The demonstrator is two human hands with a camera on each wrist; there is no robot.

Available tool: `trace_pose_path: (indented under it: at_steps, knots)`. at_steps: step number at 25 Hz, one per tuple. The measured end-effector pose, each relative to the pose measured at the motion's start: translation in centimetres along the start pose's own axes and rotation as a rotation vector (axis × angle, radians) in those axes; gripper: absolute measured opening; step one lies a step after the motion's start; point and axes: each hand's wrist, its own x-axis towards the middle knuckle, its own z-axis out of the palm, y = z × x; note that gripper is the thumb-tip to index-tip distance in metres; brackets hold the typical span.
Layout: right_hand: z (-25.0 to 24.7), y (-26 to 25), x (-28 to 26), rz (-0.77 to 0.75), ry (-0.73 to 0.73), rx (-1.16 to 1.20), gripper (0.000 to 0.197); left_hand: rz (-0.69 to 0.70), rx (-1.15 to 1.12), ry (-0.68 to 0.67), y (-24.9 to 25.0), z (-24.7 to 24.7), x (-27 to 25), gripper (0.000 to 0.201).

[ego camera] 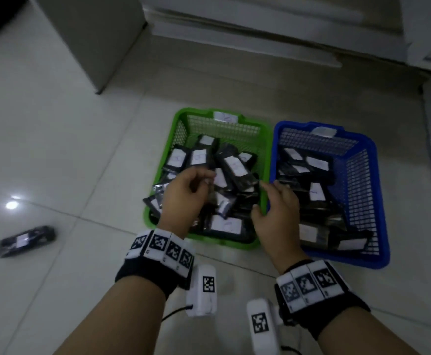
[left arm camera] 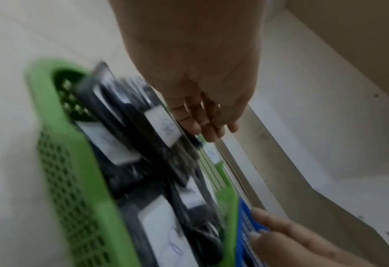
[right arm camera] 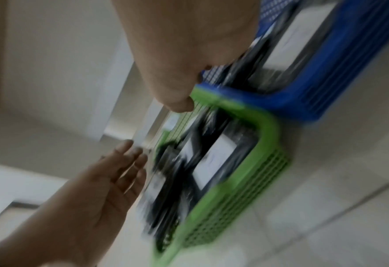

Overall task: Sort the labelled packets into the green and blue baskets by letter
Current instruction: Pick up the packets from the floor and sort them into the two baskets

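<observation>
Both hands empty, fingers loose — left hand over green basket, right hand at blue basket; I'd grab floor packet next.

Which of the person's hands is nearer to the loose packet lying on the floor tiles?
Left. The left hand hovers over the green basket, to the right of the loose packet; the right hand is farther right, at the blue basket.

pale tiled floor, white cabinet, low steps
</observation>
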Motion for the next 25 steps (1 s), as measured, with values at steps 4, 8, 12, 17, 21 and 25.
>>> trace_pose_path:
  at_steps: [4, 8, 12, 17, 21, 25]
  knots:
    - [4.2, -8.8, -2.8, -0.192, -0.134, 0.029, 0.054, -0.062, 0.141, 0.214, -5.0, -11.4, -3.3, 0.025]
    - [10.9, -17.7, -6.2, -0.463, -0.308, 0.037, 0.057, -0.327, 0.379, 0.460, -14.0, -21.3, -7.9, 0.043]
    - [18.3, -23.3, -8.2, -0.570, -0.578, 0.045, 0.055, -0.693, 0.438, 0.447, -20.7, -26.0, -10.5, 0.069]
    - [27.7, -28.0, -8.1, -0.681, -0.730, -0.051, 0.062, -0.723, 0.562, 0.204, -25.2, -26.7, -10.2, 0.115]
    - [31.9, -29.6, -8.3, -0.800, -0.706, -0.180, 0.066, -0.698, 0.521, 0.194, -25.4, -26.5, -10.6, 0.116]
    - [31.2, -28.8, -7.9, -0.752, -0.615, -0.132, 0.048, -0.666, 0.519, 0.213, -25.2, -27.5, -10.8, 0.104]
